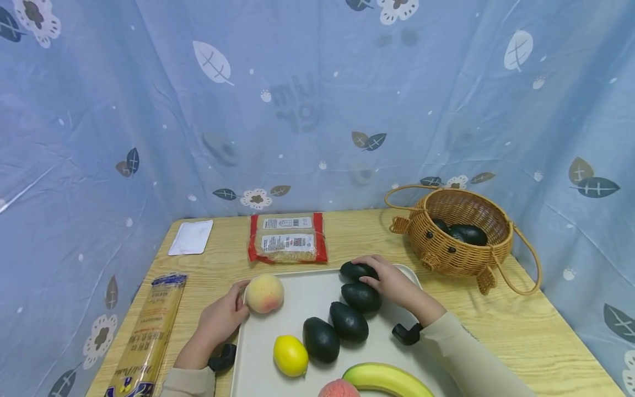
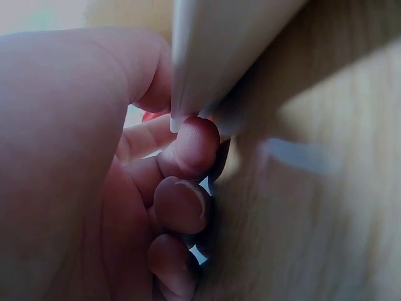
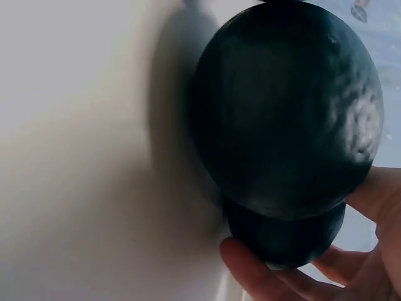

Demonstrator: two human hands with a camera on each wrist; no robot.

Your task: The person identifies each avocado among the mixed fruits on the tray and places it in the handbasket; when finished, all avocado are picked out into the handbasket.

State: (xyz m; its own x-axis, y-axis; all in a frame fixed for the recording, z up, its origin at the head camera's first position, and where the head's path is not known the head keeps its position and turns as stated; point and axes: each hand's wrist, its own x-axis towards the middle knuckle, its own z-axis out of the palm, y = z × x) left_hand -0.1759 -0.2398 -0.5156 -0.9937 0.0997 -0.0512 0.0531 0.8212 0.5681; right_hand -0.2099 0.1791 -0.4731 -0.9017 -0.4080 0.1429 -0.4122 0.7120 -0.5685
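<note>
My left hand (image 1: 220, 317) grips the left rim of a white tray (image 1: 307, 295), beside a yellow-pink peach (image 1: 265, 293). In the left wrist view, the fingertips (image 2: 197, 147) curl beneath the tray's edge (image 2: 210, 50). At the tray's far right, my right hand (image 1: 394, 284) holds the farthest dark green avocado (image 1: 352, 270); its fingers reach round it in the right wrist view. A nearer avocado (image 3: 288, 113) partly hides the held avocado (image 3: 285, 241) there. Several avocados form a row on the tray, with a lemon (image 1: 290, 355) at the near end.
Near the front of the tray are a banana (image 1: 389, 379) and a pinkish-red round fruit (image 1: 339, 389). A wicker basket (image 1: 461, 259) with avocados inside stands at right. A red-edged food packet (image 1: 288, 255), a white packet (image 1: 190, 237) and a noodle pack (image 1: 146, 336) lie around the tray.
</note>
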